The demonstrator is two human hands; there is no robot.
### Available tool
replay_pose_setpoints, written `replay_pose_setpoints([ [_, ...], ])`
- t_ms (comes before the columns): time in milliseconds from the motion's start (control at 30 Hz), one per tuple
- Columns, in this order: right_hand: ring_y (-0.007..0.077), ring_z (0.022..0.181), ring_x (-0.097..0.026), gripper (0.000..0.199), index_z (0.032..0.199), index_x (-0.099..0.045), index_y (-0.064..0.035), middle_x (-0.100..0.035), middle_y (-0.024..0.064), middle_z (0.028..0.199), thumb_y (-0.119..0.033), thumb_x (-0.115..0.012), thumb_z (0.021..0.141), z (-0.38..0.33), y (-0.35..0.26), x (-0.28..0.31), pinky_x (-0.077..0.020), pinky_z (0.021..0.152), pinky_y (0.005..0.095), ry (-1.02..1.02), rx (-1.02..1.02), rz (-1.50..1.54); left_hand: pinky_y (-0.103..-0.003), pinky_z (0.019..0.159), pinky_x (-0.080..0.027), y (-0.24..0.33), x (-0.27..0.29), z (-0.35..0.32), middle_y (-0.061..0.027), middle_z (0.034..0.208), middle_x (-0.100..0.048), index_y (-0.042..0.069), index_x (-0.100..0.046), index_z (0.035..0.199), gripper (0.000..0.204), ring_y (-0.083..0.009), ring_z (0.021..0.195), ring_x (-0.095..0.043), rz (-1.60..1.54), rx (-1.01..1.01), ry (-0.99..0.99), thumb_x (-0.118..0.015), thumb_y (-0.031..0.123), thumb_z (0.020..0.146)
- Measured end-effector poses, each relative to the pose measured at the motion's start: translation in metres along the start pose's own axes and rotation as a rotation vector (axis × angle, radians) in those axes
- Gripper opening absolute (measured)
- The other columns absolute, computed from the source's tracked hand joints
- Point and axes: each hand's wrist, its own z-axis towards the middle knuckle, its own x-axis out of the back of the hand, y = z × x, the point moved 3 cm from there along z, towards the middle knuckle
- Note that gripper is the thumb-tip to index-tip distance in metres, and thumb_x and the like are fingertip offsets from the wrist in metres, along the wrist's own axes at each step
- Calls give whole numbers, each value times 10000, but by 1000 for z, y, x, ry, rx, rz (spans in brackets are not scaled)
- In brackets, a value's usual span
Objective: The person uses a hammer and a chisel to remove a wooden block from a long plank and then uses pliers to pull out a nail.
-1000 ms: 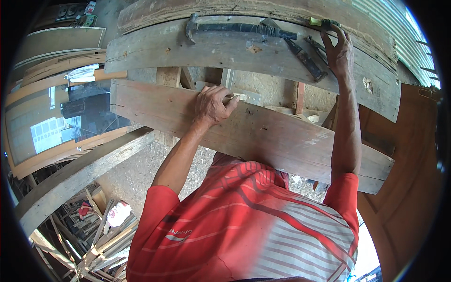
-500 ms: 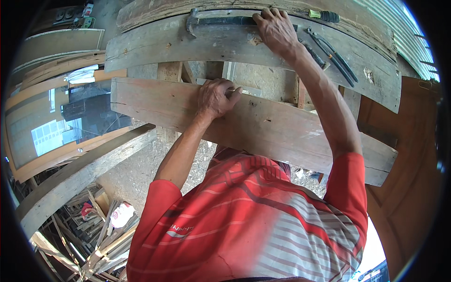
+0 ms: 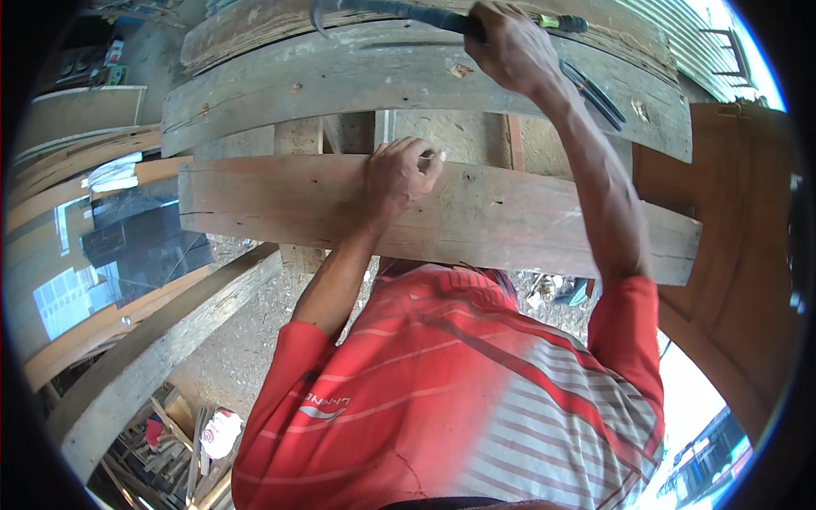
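Note:
My right hand (image 3: 512, 53) is wrapped round the dark handle of a claw hammer (image 3: 399, 10), held above the far plank (image 3: 340, 81) with its head cut off by the upper edge of the view. My left hand (image 3: 401, 180) is curled closed and rests on the upper edge of the nearer wooden plank (image 3: 289, 195); whatever its fingers may hold is hidden. A pair of pincers (image 3: 595, 95) with dark handles lies on the far plank beside my right forearm. Behind my right wrist is a tool with a black and yellow-green handle (image 3: 568, 24).
A thick timber beam (image 3: 170, 340) slants at the left, near a glass-panelled frame (image 3: 102, 263). Scrap wood (image 3: 183, 450) is heaped at the lower left. A brown wooden panel (image 3: 722, 255) stands at the right. Gaps between the planks show crosspieces below.
My right hand has lifted the hammer off the far plank. My left hand's fingers have curled in tighter at the nearer plank's edge. The view has shifted slightly.

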Motion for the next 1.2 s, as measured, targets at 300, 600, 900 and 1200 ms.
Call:
replay_pose_setpoints([
  [300, 72, 601, -564, 287, 1030, -597, -5, -566, 1, 697, -245, -737, 959, -203, -20, 53, -438, 516, 234, 580, -686, 619, -451, 946, -502, -17, 17, 133, -143, 1189, -667, 57, -682, 1142, 262, -352, 1074, -637, 116, -434, 335, -704, 184, 914],
  [600, 109, 462, -554, 326, 989, -596, -3, -526, 9, 600, -307, -710, 979, -381, -30, 1, -431, 428, 257, 630, -1193, 616, -502, 883, -499, -65, 1, 205, -184, 1069, -611, 41, -621, 1104, 200, -411, 1041, -617, 291, -620, -219, -671, 140, 938],
  [900, 64, 500, -499, 241, 970, -588, -45, -506, -33, 632, -253, -710, 981, -411, -29, -33, -382, 453, 253, 525, -1247, 760, -472, 792, -511, -47, 43, 172, -192, 976, -620, 10, -526, 981, 172, -378, 908, -638, 501, -430, -417, -645, 89, 885],
  [1200, 58, 491, -468, 275, 958, -592, -33, -487, -35, 604, -285, -697, 985, -410, -5, -30, -359, 444, 261, 371, -1216, 815, -278, 742, -520, -2, 94, 87, -16, 852, -609, 40, -565, 1035, 153, -94, 790, -597, -183, -3, -185, -646, 17, 908],
])
